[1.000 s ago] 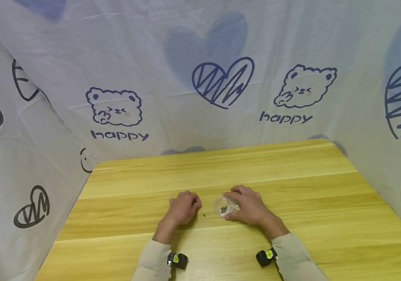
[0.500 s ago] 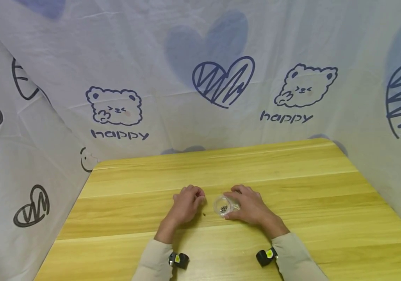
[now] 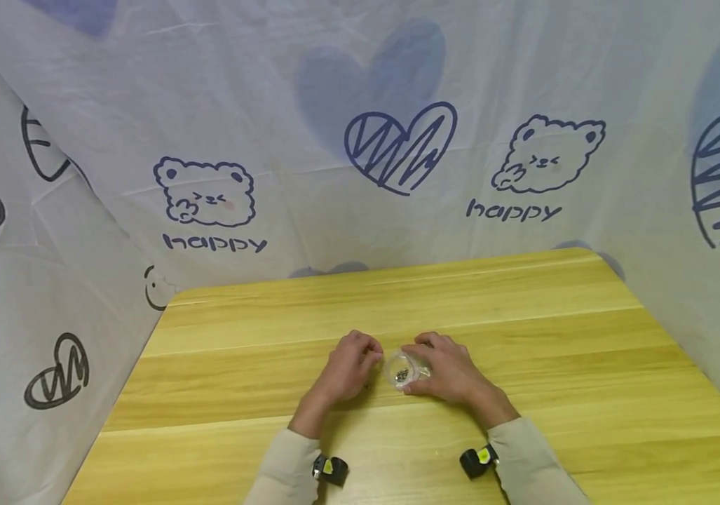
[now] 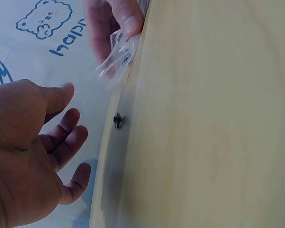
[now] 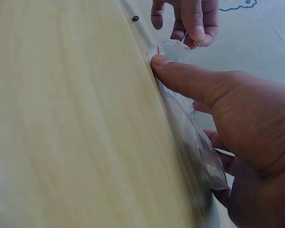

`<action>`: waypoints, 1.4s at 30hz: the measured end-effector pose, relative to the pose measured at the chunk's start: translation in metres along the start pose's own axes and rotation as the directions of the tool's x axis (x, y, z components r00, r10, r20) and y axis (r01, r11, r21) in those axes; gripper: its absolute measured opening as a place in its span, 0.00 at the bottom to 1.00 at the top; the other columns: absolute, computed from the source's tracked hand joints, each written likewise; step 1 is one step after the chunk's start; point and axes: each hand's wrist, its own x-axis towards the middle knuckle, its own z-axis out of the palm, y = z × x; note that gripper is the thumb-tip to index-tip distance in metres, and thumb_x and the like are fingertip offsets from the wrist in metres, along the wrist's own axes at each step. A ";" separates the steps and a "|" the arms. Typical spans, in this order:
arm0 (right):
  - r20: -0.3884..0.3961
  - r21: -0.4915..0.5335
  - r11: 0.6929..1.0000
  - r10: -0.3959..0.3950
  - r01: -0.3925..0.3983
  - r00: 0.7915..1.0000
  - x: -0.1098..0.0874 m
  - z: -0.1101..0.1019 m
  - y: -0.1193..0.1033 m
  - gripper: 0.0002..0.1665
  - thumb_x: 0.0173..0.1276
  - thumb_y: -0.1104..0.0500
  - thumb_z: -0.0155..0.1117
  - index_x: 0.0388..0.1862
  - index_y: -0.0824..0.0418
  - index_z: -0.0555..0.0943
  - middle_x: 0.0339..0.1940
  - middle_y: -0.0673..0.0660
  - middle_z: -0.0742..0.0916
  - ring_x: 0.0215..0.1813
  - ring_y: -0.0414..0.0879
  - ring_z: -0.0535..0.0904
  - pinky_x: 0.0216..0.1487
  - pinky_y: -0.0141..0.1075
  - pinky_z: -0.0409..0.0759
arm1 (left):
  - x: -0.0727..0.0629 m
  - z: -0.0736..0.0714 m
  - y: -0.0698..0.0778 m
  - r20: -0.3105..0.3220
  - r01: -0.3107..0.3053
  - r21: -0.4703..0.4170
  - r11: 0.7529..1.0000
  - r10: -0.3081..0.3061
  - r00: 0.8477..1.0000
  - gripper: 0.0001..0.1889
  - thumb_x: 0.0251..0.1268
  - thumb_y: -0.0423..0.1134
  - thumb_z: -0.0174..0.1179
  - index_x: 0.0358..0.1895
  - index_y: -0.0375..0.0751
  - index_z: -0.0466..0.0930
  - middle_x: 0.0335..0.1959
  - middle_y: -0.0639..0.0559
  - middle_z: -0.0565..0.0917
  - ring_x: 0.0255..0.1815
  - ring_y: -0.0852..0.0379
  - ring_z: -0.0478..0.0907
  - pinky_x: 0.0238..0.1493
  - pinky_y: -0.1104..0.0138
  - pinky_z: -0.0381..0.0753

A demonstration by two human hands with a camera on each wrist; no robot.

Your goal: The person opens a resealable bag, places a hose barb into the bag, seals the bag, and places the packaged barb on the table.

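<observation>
A clear plastic zip bag (image 5: 194,137) with a red line at its mouth is held by my right hand (image 3: 451,372), thumb on one side and fingers behind. Inside the bag lie several small dark metal pieces (image 3: 402,375), bunched together. My left hand (image 3: 348,365) is just left of the bag's mouth. Between its thumb and index finger it pinches a tiny metal piece (image 5: 198,43), seen in the right wrist view and too small to identify. Below the left hand, a small dark screw-like piece (image 4: 118,120) lies on the table.
The wood-grain table (image 3: 259,322) extends around both hands. A white cloth (image 3: 309,210) with drawn bears and hearts hangs behind it and along both sides. Each wrist carries a black camera (image 3: 476,463) on a strap.
My left hand has moved right and slightly away from me, up to the bag's mouth, partly covering the loose piece in the head view. The right hand and bag have stayed in place.
</observation>
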 end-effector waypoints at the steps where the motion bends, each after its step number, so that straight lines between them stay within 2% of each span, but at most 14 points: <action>1: 0.000 0.000 1.000 0.000 0.000 1.000 0.000 0.000 0.000 0.43 0.50 0.35 0.74 0.64 0.46 0.76 0.65 0.54 0.75 0.65 0.52 0.69 0.63 0.57 0.64 | 0.000 0.001 0.001 0.003 0.001 0.005 1.000 -0.001 1.000 0.06 0.73 0.40 0.54 0.41 0.46 0.79 0.43 0.50 0.76 0.46 0.53 0.72 0.50 0.52 0.68; 5: 0.000 -0.004 1.000 0.002 -0.002 1.000 0.000 0.000 -0.001 0.43 0.50 0.35 0.74 0.65 0.45 0.76 0.65 0.53 0.75 0.65 0.52 0.70 0.62 0.57 0.65 | 0.001 0.006 0.006 0.025 0.006 0.027 1.000 -0.006 1.000 0.06 0.72 0.42 0.55 0.42 0.48 0.80 0.45 0.50 0.74 0.49 0.52 0.70 0.49 0.49 0.65; 17: -0.002 -0.028 0.999 -0.019 0.019 1.000 0.002 0.002 -0.002 0.42 0.51 0.34 0.73 0.65 0.46 0.75 0.65 0.54 0.75 0.65 0.52 0.70 0.61 0.56 0.66 | 0.001 0.013 0.012 0.070 -0.019 0.068 0.998 0.014 0.997 0.06 0.72 0.43 0.55 0.42 0.49 0.80 0.45 0.52 0.75 0.52 0.51 0.69 0.45 0.54 0.63; 22: -0.003 -0.025 1.000 -0.015 0.015 1.000 0.002 0.002 -0.001 0.43 0.50 0.34 0.74 0.65 0.46 0.76 0.65 0.54 0.75 0.65 0.53 0.70 0.62 0.57 0.66 | -0.002 0.007 0.010 0.042 -0.016 0.067 0.998 0.013 0.999 0.07 0.72 0.41 0.54 0.43 0.48 0.81 0.45 0.52 0.77 0.52 0.51 0.71 0.47 0.50 0.65; 26: -0.005 -0.022 1.000 -0.011 0.011 1.000 0.002 0.001 0.000 0.43 0.50 0.34 0.73 0.65 0.45 0.75 0.65 0.54 0.75 0.66 0.53 0.70 0.62 0.57 0.65 | -0.004 0.000 0.006 0.040 0.011 0.065 0.998 -0.013 0.999 0.07 0.72 0.41 0.53 0.42 0.48 0.81 0.43 0.54 0.78 0.51 0.51 0.71 0.48 0.48 0.64; 32: -0.012 -0.007 1.000 -0.019 0.019 1.000 0.003 0.000 0.001 0.43 0.50 0.35 0.74 0.64 0.46 0.76 0.65 0.55 0.75 0.65 0.53 0.70 0.62 0.57 0.65 | -0.009 -0.006 -0.002 0.079 0.063 0.072 0.995 -0.068 0.995 0.07 0.72 0.42 0.54 0.40 0.48 0.81 0.40 0.56 0.79 0.50 0.52 0.72 0.47 0.52 0.63; 37: -0.010 0.004 1.000 -0.008 0.008 1.000 0.002 0.000 0.000 0.42 0.49 0.36 0.75 0.64 0.46 0.76 0.64 0.55 0.76 0.64 0.53 0.70 0.62 0.57 0.64 | -0.011 -0.006 -0.007 0.107 0.064 0.079 0.995 -0.072 0.992 0.06 0.71 0.42 0.54 0.40 0.49 0.81 0.37 0.57 0.79 0.45 0.55 0.72 0.45 0.56 0.61; 42: -0.003 0.009 1.000 -0.005 0.005 1.000 0.002 0.000 0.000 0.42 0.50 0.36 0.74 0.64 0.46 0.76 0.64 0.55 0.76 0.65 0.53 0.70 0.63 0.57 0.64 | -0.014 -0.007 -0.011 0.138 0.068 0.091 0.994 -0.080 0.987 0.06 0.70 0.41 0.55 0.39 0.50 0.81 0.36 0.57 0.78 0.44 0.56 0.71 0.45 0.54 0.62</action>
